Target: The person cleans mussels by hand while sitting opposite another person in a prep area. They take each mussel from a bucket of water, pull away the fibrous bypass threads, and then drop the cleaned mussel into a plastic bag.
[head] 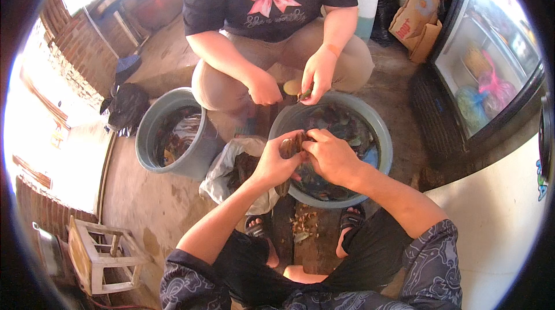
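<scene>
My left hand (277,160) grips a dark brown piece (291,147) between thumb and fingers; I cannot tell exactly what it is. The fingertips of my right hand (334,154) pinch the same piece at its right side. Both hands are over the near left part of a round grey plastic basin (385,136). Water and many dark pieces fill the basin, some partly hidden by my hands. Left of my left hand, a white plastic sack (217,175) stands open with dark brown contents.
A co-worker sits opposite; one of their hands (320,73) holds a small tool over the basin's far rim. A grey bucket (145,149) of dark water stands left. Wood scraps (305,225) lie between my feet. A wooden stool (102,262) and a glass-fronted cooler (481,67) flank the area.
</scene>
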A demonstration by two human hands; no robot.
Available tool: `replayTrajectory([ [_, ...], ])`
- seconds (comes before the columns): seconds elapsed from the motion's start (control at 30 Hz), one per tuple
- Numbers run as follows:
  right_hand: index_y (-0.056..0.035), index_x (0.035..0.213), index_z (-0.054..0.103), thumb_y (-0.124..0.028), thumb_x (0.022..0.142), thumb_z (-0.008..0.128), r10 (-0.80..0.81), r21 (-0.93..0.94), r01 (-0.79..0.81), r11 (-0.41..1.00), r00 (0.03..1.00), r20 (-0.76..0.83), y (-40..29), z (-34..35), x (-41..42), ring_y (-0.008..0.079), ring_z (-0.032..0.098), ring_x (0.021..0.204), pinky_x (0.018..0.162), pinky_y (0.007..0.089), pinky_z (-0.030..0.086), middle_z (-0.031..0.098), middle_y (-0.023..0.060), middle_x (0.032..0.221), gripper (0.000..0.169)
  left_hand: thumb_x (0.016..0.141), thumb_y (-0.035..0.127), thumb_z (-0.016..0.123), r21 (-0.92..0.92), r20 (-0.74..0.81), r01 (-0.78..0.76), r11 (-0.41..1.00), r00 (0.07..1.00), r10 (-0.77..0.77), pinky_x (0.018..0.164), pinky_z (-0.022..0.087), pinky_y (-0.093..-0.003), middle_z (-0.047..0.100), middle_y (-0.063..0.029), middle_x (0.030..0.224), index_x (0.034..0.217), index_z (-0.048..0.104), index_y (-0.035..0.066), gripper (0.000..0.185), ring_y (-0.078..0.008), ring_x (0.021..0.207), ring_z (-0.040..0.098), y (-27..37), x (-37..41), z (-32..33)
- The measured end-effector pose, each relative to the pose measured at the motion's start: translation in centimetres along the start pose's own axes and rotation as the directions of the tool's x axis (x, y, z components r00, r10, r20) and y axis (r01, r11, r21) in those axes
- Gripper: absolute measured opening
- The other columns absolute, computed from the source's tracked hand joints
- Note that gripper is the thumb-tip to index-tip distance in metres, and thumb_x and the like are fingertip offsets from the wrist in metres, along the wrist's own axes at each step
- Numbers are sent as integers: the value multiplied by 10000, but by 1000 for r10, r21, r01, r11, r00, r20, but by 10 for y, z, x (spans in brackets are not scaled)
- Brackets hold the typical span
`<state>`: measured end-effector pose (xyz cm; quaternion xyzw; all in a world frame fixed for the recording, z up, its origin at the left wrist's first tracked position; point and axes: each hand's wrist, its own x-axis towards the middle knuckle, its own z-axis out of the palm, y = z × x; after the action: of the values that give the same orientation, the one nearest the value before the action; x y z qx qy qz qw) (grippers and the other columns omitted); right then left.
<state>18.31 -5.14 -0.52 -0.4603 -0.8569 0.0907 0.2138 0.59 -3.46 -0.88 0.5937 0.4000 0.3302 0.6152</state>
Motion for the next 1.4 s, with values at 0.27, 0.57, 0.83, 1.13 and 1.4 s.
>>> replayTrajectory([
  [0.27, 6, 948, 654, -70, 788, 628, -1, -93, 4, 996, 1000, 29, 4, 1, -2, 322, 566, 1020, 823, 427, 527, 565, 149, 1024, 180, 890, 43, 640, 77, 39, 30, 997, 999, -33, 564, 592, -254, 623, -53, 1092, 1351, 484, 0, 489, -129, 907, 642, -2, 2, 4],
  [0.57, -1, 943, 658, -64, 797, 623, 16, -16, -16, 1000, 999, -45, 5, 6, -2, 330, 557, 1036, 848, 421, 509, 566, 150, 1047, 163, 886, 38, 627, -39, 38, -9, 999, 999, 11, 576, 598, -268, 624, -72, 1076, 1365, 459, 0, 509, -133, 892, 641, -7, 5, 2],
  [0.83, 31, 988, 650, -26, 798, 595, -24, 319, 24, 947, 1000, -4, 17, -8, 2, 388, 611, 936, 840, 439, 489, 629, 204, 975, 206, 904, 10, 569, -136, 93, 46, 990, 995, -34, 612, 612, -276, 593, -93, 1190, 1393, 409, -19, 516, -191, 1025, 646, 2, 1, -6],
  [1.13, 24, 967, 641, -47, 797, 647, -21, 305, 9, 952, 999, 38, 18, -10, 2, 381, 617, 922, 820, 437, 498, 633, 187, 974, 185, 892, -15, 584, -105, 74, 21, 994, 997, -13, 611, 623, -279, 584, -98, 1189, 1373, 427, -28, 506, -156, 974, 623, -2, 4, -4],
  [1.4, 5, 974, 643, -69, 814, 628, 18, 225, -33, 974, 997, 69, 13, -11, 0, 380, 605, 947, 836, 442, 494, 622, 187, 951, 177, 892, 16, 623, -63, 54, 1, 998, 999, 2, 615, 617, -271, 590, -94, 1213, 1371, 451, -10, 510, -151, 976, 631, -4, 3, -2],
])
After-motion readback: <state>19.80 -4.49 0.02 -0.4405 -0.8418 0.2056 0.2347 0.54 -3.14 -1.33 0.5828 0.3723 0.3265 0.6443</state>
